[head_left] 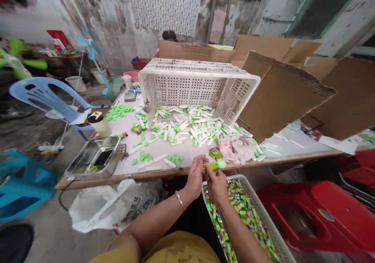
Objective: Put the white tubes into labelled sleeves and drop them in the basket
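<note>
Both hands meet at the table's near edge over a small green-capped tube with a green and yellow label (215, 165). My left hand (195, 176), a bangle on its wrist, pinches the tube's left end. My right hand (216, 183) grips it from below. Beneath them, a white basket (259, 207) on my lap holds many labelled green tubes. Past the hands, a heap of white tubes and green caps (187, 128) spills from a white crate (190, 85) tipped on its side.
A pink cloth (237, 149) lies right of the hands. A steel tray (93, 157), a lidded cup (99, 123) and loose green caps (118, 111) are on the left. Cardboard sheets (281, 95) lean behind. Blue chair (49, 99) left, red stools (316, 212) right, white bag (111, 206) below.
</note>
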### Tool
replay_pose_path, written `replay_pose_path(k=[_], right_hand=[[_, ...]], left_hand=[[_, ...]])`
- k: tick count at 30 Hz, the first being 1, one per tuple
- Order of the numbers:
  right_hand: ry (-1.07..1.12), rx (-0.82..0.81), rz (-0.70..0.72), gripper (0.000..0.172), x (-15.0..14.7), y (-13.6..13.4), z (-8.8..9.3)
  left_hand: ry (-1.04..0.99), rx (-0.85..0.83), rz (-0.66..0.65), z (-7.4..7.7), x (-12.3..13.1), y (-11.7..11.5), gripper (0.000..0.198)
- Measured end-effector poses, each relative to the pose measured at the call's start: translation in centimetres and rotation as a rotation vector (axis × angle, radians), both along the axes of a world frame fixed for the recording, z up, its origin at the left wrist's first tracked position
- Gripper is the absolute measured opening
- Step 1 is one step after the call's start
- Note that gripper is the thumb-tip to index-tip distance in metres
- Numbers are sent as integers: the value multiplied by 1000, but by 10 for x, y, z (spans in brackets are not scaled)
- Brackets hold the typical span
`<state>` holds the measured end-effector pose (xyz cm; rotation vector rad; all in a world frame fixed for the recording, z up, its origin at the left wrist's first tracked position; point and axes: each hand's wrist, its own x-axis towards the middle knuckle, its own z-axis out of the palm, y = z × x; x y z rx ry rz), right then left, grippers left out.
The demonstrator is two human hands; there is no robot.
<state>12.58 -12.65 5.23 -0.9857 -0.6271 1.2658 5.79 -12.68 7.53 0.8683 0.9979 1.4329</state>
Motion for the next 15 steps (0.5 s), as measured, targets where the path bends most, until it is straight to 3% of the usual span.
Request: replay_pose_path(k=[5,8,11,13,15], right_hand=[[-2,-46,-24,28,3,-6,-3],[-28,-104,-31,31,16,-14,-14],[-114,-206,-54,37,44,-29,-41],[-268,-342,-81,44,75,-45,-67],[-556,-508,-104,47,111,-63,-97]], left_hand=[[66,-52,-60,-5,7,-6,33],[190,-13,-196,-17,8,-7,30],[448,68,-339,-37,-1,7,25],[718,89,-263,-48,-18,31,17],[1063,-23,-123,-54,-42,63,15]])
